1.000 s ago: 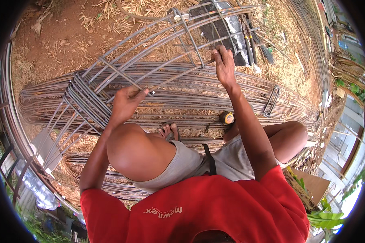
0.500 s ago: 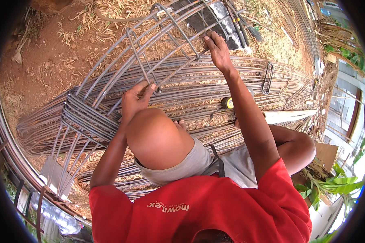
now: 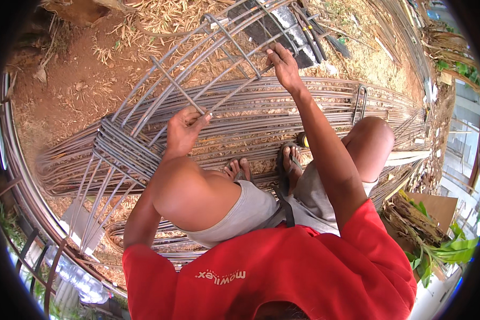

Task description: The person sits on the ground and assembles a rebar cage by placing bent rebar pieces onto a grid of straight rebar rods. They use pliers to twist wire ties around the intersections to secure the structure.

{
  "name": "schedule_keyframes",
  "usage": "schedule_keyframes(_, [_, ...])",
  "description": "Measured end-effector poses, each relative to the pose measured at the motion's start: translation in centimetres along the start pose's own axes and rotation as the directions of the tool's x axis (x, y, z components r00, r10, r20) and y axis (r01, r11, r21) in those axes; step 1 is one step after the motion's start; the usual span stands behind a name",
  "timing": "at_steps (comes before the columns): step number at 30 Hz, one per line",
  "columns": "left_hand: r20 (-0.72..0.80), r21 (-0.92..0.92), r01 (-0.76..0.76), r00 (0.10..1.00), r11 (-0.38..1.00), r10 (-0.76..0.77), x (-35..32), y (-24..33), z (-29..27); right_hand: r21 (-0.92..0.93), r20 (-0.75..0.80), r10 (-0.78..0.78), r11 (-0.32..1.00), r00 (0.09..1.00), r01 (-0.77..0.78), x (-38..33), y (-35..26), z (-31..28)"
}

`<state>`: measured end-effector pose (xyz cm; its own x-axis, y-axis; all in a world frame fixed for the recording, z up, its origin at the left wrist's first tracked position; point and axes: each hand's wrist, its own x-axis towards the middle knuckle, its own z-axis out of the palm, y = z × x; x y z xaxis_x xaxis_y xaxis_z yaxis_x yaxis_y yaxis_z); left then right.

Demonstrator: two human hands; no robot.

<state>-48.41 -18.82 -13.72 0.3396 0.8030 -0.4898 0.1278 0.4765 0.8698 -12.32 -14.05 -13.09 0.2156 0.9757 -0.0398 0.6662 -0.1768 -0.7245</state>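
A long cage of steel rebar slants from lower left to the upper middle, with square stirrups around its lengthwise bars. My left hand is closed at the near corner of one tilted stirrup, where it meets the nearest lengthwise bar. Farther along that side, my right hand is closed on the cage's bar, just past another stirrup. Its fingertips partly hide the steel there. Several stirrups lie bunched together around the cage's left end.
Beneath the cage lies a wide bundle of loose rebar. Long-handled cutters rest at the top beside a black sheet. A loose stirrup and a partly hidden tape measure are on the right. Dry leaves cover the soil.
My right knee has come up and both feet now show in front of me. The stirrup at my left hand has tipped left at its far end. Both hands stay on the cage.
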Motion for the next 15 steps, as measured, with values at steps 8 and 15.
schedule_keyframes(8, [-0.048, 0.159, -0.103, 0.993, 0.982, 0.112, -0.3, -0.3, 0.0, 0.282, 0.031, 0.023, 0.959, 0.999, -0.031, 0.3, 1.3, 0.2])
schedule_keyframes(15, [-0.107, 0.084, -0.143, 0.983, 0.986, 0.151, -0.8, 0.1, 1.3, 0.671, 0.085, 0.108, 0.729, 0.99, -0.137, -1.3, -0.2, -2.2])
